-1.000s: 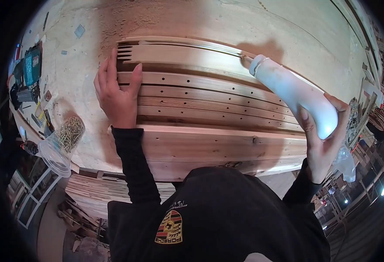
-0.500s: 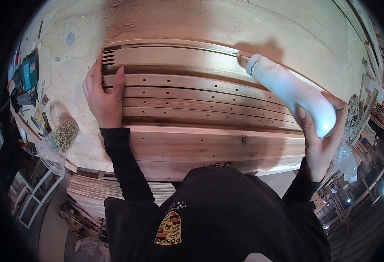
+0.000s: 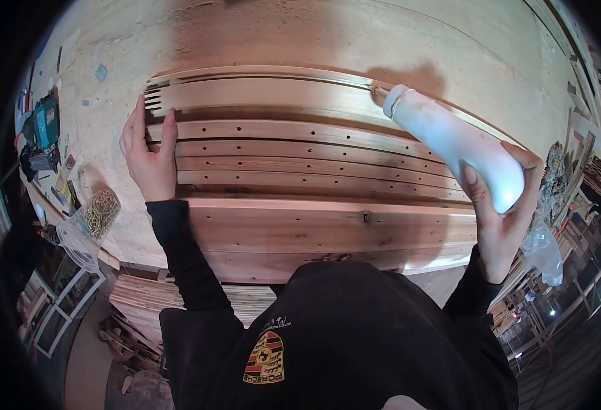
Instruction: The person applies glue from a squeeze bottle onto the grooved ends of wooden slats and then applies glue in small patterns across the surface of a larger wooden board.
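Observation:
My left hand (image 3: 149, 160) is at the left ends of a row of long wooden boards. Its thumb lies over the near ones and its fingers reach round the end of the far board (image 3: 266, 96), which shows several slots at its left end. Holed boards (image 3: 259, 148) lie side by side in front of that one. My right hand (image 3: 505, 198) is wrapped round the base of a white squeeze bottle (image 3: 444, 133). The bottle tilts with its nozzle (image 3: 380, 92) down at the far board's far edge; the tip's contact is hard to make out.
A wider board (image 3: 314, 229) lies nearest my body. On the left are a tipped clear tub (image 3: 101, 210) of screws and a teal power tool (image 3: 46, 123). A plastic bag (image 3: 545, 253) hangs at the right. Stacked slats (image 3: 143, 301) stand below the table (image 3: 280, 27).
My left hand and the boards sit a little further left in view. The bottle in my right hand has hardly moved, its nozzle still by the far edge.

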